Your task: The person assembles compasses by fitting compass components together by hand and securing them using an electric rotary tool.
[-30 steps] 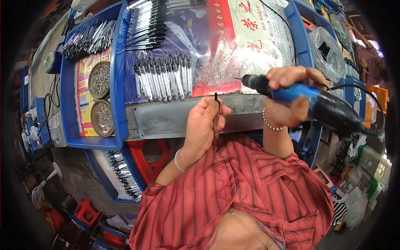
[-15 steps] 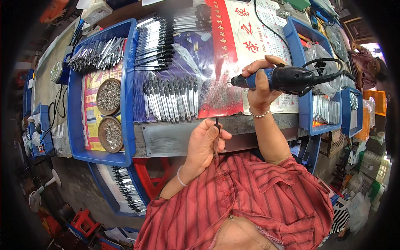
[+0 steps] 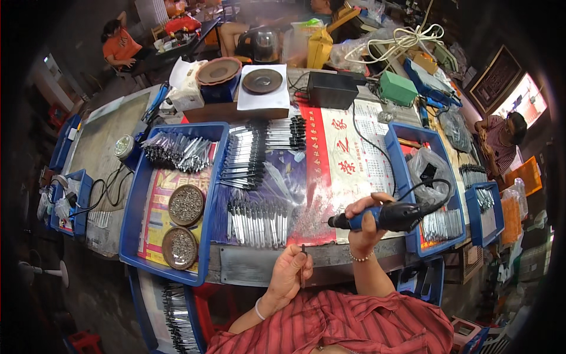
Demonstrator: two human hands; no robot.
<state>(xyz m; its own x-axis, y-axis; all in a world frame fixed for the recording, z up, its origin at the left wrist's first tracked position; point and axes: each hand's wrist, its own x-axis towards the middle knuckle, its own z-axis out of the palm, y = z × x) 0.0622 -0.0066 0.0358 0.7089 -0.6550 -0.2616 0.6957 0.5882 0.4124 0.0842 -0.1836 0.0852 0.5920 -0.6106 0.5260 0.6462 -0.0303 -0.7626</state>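
My right hand [image 3: 364, 227] grips a blue and black corded electric screwdriver [image 3: 401, 216], held level above the red-and-white printed sheet, its nose toward the left. Its cable loops over the blue tray on the right. Close to the table's front edge, my left hand [image 3: 288, 272] is closed on a thin dark stick-like tool [image 3: 303, 259], held upright; its exact kind is unclear. Beyond that hand, a row of silver and black pens [image 3: 257, 223] lies side by side on the sheet. More pens [image 3: 244, 154] are stacked farther back.
On the left, a blue tray [image 3: 213, 218] holds pen parts and two round dishes of small metal pieces [image 3: 186, 205]. Another blue tray [image 3: 394, 154] stands at right with plastic bags. A black box [image 3: 332, 89] and a green box [image 3: 397, 88] sit behind. Other people sit farther off.
The view has tilted up, so the table's far side and people behind now show. Both hands appear lower in the picture, still holding the same tools. The pen row looks unchanged.
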